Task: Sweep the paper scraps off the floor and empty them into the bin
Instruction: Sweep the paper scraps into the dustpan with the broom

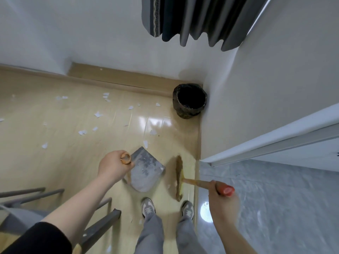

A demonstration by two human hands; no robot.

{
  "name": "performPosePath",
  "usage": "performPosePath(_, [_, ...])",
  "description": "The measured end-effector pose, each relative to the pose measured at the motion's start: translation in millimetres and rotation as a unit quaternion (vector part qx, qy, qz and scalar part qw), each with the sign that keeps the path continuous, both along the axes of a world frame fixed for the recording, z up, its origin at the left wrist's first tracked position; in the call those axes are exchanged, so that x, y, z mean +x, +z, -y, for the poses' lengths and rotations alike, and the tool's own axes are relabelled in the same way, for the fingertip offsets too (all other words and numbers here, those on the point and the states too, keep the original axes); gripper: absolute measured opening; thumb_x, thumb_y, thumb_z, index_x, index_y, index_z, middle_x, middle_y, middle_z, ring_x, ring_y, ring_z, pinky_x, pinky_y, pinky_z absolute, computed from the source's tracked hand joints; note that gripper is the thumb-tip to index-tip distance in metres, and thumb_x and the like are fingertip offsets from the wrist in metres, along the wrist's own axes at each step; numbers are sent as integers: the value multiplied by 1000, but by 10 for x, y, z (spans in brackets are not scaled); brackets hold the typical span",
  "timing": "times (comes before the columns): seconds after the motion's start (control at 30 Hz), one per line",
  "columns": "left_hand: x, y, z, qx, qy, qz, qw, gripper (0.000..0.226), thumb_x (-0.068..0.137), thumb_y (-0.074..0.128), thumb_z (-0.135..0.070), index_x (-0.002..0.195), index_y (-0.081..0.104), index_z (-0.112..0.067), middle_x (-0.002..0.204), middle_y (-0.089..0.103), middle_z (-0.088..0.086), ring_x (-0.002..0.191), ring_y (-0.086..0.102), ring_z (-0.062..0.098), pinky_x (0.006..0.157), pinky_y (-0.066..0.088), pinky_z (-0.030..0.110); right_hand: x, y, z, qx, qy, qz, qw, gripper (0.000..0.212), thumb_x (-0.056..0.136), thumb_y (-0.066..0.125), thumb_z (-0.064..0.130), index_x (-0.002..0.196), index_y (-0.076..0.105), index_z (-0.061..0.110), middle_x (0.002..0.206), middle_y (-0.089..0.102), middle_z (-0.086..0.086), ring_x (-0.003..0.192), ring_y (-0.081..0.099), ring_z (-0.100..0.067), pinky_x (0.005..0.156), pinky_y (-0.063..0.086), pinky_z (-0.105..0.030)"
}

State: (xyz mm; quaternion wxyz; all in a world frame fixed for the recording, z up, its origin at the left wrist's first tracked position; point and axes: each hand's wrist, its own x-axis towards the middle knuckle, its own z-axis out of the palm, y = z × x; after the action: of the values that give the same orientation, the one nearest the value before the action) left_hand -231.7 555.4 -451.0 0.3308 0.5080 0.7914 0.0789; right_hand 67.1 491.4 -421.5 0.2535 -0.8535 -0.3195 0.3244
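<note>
View from the head camera, looking down at a wooden floor [55, 162]. The left grip [113, 165] is curled round the wooden handle end [125, 158] of a grey metal dustpan [145, 171], whose pan lies low over the floor just ahead of the person's left shoe [148, 207]. The right grip [222, 200], blurred, is wrapped round the broom handle [198, 183] just below its red cap [227, 190]. The brown broom head [178, 177] stands on the floor just to the right of the dustpan, near the floor's right edge and ahead of the right shoe [188, 208].

White paper scraps [98, 114] lie scattered over the left and middle of the floor, toward its far edge. One scrap [145, 143] lies just beyond the dustpan's far corner, another [153, 132] a little farther on.

The bin [189, 100], round and fitted with a black liner, stands upright in the far right corner of the floor, against the white walls and well apart from the dustpan.

A dark pleated curtain [192, 19] hangs above the bin. A grey tiled floor [275, 198] adjoins on the right, past a white door frame [275, 143]. A grey metal frame [102, 222] shows at lower left.
</note>
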Motion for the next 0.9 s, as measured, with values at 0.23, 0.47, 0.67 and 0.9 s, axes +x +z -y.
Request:
performPosePath(0.23, [-309, 91, 92, -39, -66, -3, 997, 9, 73, 70, -24, 81, 70, -24, 84, 68, -4, 83, 63, 21, 72, 54, 35, -363, -96, 59, -5, -51, -15, 999, 42, 89, 59, 19, 48, 49, 18, 46, 50, -1, 51, 48, -23, 52, 43, -33])
performPosePath(0.47, [-598, 162, 197, -55, -85, 6, 995, 12, 75, 70, -20, 82, 69, -29, 87, 66, -9, 80, 60, 11, 65, 48, 28, -605, -352, -191, 33, -70, -45, 996, 35, 91, 60, 22, 61, 59, 4, 61, 64, -10, 60, 63, -29, 60, 52, -35])
performPosePath(0.67, [-745, 147, 267, -69, -76, -7, 995, 12, 75, 70, -22, 84, 69, -29, 85, 66, -9, 79, 60, 10, 64, 47, 26, -656, -286, -374, 80, -58, -80, 992, 31, 91, 65, 23, 73, 67, -2, 69, 69, -15, 61, 66, -24, 48, 50, -15])
performPosePath(0.9, [-784, 142, 251, -82, -66, 13, 994, 11, 76, 69, -21, 86, 71, -23, 89, 68, -6, 82, 62, 13, 72, 53, 32, -671, 82, -423, 114, 103, -35, 988, 22, 89, 66, 19, 68, 64, 13, 65, 62, -15, 57, 59, -22, 54, 47, -31])
